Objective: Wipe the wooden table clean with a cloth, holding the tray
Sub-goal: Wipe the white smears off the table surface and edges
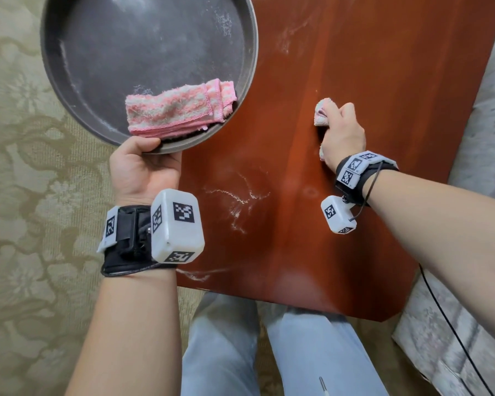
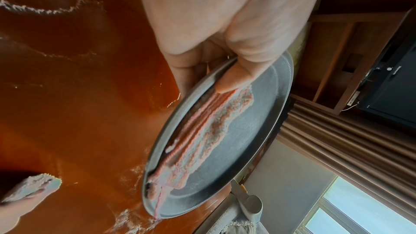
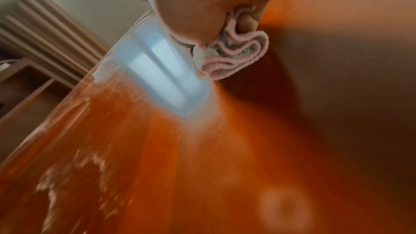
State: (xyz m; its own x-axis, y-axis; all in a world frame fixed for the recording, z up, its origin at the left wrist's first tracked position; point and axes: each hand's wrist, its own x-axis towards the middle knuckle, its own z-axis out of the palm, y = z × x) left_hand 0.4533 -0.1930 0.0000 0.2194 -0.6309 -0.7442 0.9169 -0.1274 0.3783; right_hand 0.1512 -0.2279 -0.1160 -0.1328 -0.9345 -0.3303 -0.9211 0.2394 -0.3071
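Note:
My left hand (image 1: 143,164) grips the near rim of a round grey metal tray (image 1: 103,47), thumb over the edge (image 2: 234,79), holding it at the table's left edge. A folded pink and white cloth (image 1: 180,108) lies in the tray (image 2: 258,131) near my thumb. My right hand (image 1: 342,130) is curled round a second bunched pink cloth (image 1: 322,111), pressed on the reddish wooden table (image 1: 369,67); the cloth's folds (image 3: 236,56) show under the palm in the right wrist view. White dusty streaks (image 1: 237,195) lie on the table between my hands.
More white powder smears (image 1: 292,32) sit on the far part of the table. A patterned beige carpet (image 1: 26,195) lies to the left, a pale grey patterned cushion (image 1: 483,124) along the right edge. My knees in light jeans (image 1: 269,347) are below the near edge. A black cable (image 1: 455,324) runs at right.

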